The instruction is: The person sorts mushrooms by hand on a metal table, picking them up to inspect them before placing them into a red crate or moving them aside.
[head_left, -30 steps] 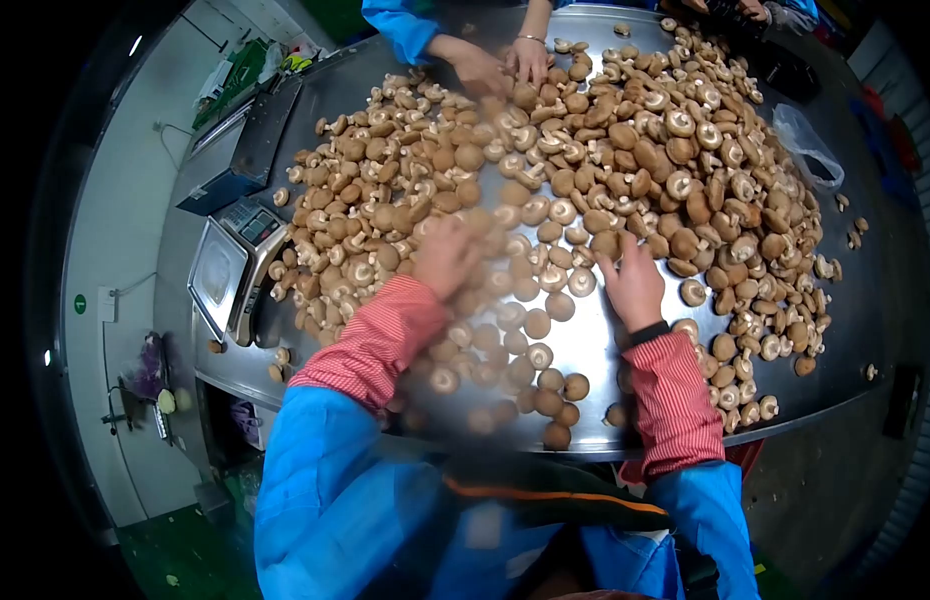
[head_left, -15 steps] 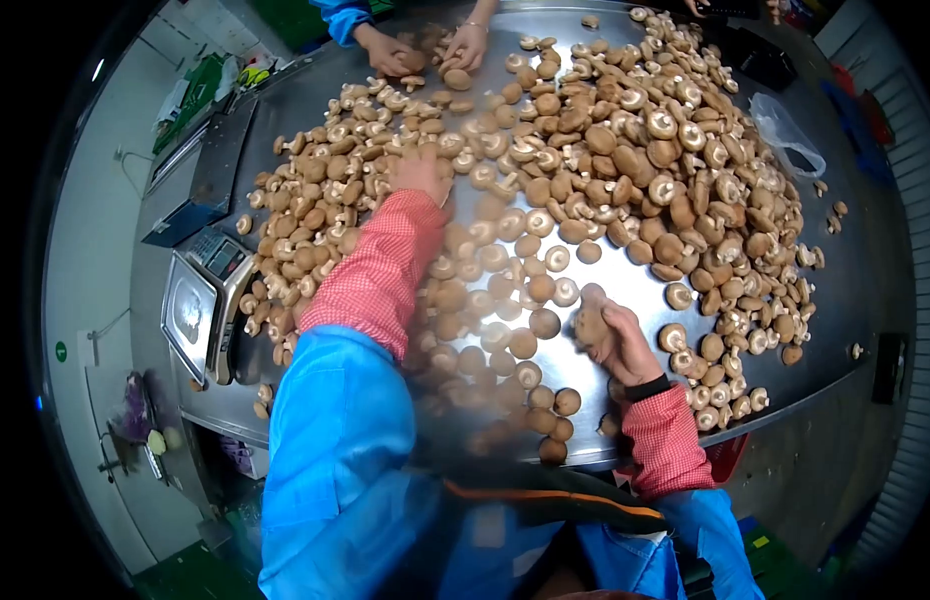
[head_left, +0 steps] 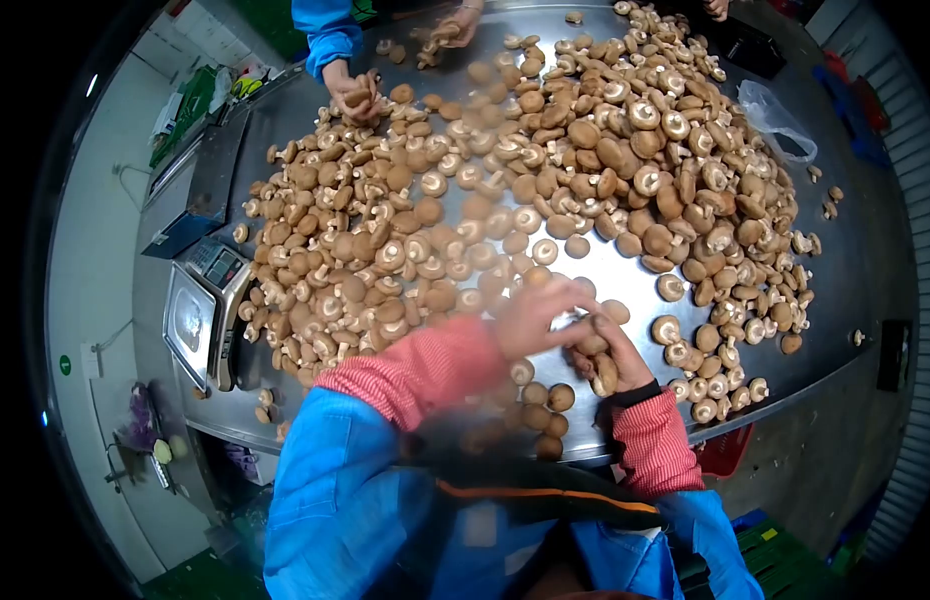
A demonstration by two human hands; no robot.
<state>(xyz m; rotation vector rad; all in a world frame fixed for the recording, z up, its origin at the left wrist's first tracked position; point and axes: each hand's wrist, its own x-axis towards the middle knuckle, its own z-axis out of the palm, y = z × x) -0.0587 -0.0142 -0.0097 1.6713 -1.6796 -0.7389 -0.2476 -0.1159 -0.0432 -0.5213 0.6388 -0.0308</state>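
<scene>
My right hand (head_left: 628, 358) is closed around a few brown-capped shiitake mushrooms (head_left: 603, 372), low over the front of the steel table. My left hand (head_left: 533, 318) is beside it, palm down and slightly blurred. Its bent thumb and fingers come together at my right fingertips, with a bright gap inside the curl; whatever is pinched there is hidden. Loose shiitakes (head_left: 536, 416) lie on the table below my hands. To the left spreads a wide layer of shiitakes (head_left: 330, 250), and to the right rises a larger pile (head_left: 675, 170).
A weighing scale (head_left: 200, 310) stands at the table's left edge, with a dark metal box (head_left: 195, 195) behind it. Across the table a co-worker's hands (head_left: 353, 95) handle mushrooms. A clear plastic bag (head_left: 775, 120) and a black tray (head_left: 750, 48) are at the far right.
My left hand has drawn back from the left-hand mushrooms to meet my right hand. My right hand has stayed nearly in place. The co-worker's hands have moved apart.
</scene>
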